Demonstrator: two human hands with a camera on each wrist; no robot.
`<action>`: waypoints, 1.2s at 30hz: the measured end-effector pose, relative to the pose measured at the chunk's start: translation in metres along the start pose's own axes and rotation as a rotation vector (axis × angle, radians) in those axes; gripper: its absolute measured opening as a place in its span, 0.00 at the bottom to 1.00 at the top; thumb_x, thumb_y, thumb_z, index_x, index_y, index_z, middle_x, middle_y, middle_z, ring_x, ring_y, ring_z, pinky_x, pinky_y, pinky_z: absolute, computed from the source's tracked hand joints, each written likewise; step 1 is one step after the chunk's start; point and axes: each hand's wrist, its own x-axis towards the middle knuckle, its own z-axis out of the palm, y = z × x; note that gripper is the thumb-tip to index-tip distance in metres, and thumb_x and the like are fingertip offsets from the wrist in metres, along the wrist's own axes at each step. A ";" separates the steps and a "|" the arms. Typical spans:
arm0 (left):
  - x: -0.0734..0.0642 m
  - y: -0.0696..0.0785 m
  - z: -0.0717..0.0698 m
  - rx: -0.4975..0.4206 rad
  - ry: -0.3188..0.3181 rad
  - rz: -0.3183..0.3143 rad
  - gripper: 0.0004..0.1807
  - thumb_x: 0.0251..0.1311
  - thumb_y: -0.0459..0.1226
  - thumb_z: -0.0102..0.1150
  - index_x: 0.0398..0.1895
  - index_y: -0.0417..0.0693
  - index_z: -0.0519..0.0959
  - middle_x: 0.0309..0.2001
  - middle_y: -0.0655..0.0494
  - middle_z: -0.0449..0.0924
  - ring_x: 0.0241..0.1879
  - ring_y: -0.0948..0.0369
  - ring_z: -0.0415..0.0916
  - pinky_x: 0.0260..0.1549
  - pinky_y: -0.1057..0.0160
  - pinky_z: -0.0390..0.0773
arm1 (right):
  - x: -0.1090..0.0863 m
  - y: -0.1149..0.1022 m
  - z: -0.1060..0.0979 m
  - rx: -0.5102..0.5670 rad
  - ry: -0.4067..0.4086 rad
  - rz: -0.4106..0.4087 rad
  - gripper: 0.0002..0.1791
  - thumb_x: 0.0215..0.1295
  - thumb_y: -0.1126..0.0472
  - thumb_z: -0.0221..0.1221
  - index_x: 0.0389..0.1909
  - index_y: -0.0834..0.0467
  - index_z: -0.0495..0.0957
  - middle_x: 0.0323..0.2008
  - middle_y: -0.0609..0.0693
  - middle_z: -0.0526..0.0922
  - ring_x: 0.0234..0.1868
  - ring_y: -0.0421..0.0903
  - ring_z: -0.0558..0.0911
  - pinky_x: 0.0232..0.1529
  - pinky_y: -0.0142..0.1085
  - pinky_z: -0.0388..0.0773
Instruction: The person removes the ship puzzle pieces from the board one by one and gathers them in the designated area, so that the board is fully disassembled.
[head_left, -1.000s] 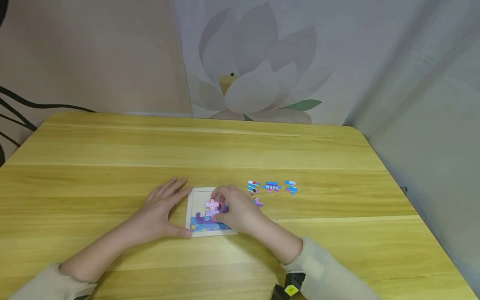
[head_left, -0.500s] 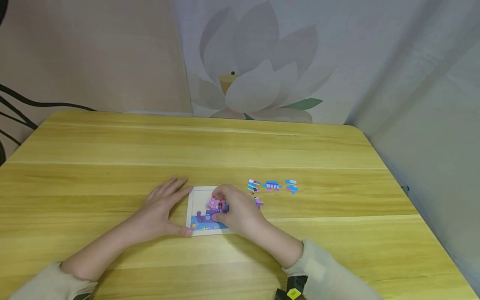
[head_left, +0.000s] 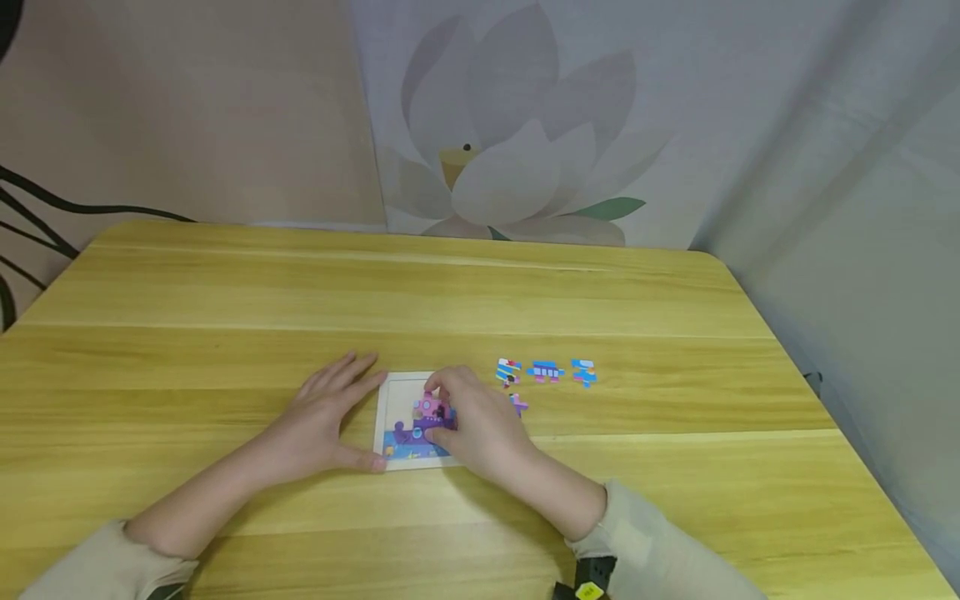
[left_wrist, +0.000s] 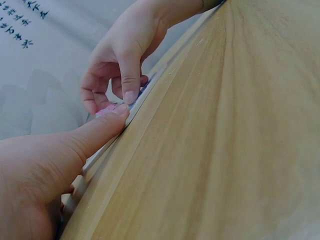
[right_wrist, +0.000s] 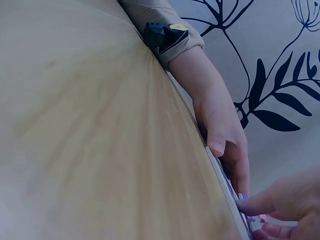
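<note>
In the head view a square puzzle tray [head_left: 380, 429] with a pale rim lies on the table, its lower part filled by a blue and purple sea picture. My left hand [head_left: 322, 425] lies along the tray's left side, fingers spread, the thumb touching the lower left corner. The thumb and fingers of my right hand [head_left: 483, 417] pinch a pink and purple puzzle piece [head_left: 426, 406] at the tray's middle. That hand hides the tray's right part. From the left wrist view, my left thumb [left_wrist: 102, 129] is at the rim, close to the right hand [left_wrist: 131, 50].
Several loose puzzle pieces lie right of the tray: a striped one [head_left: 507, 372], a blue one with windows [head_left: 545, 372], another blue one [head_left: 583, 372] and a purple one [head_left: 518, 405], partly behind the right hand. A curtain [head_left: 540, 125] hangs behind the table [head_left: 675, 500].
The pinched puzzle piece has shifted and now sits in line with the purple picture below it. The right hand moved only slightly; the left hand stays at the tray's side.
</note>
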 end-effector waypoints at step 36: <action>-0.001 0.002 -0.002 -0.013 -0.005 -0.015 0.64 0.33 0.69 0.66 0.71 0.40 0.60 0.74 0.43 0.44 0.72 0.41 0.34 0.63 0.33 0.35 | -0.004 0.002 -0.004 0.087 0.063 -0.004 0.14 0.61 0.65 0.64 0.44 0.52 0.73 0.29 0.40 0.82 0.23 0.34 0.74 0.25 0.30 0.71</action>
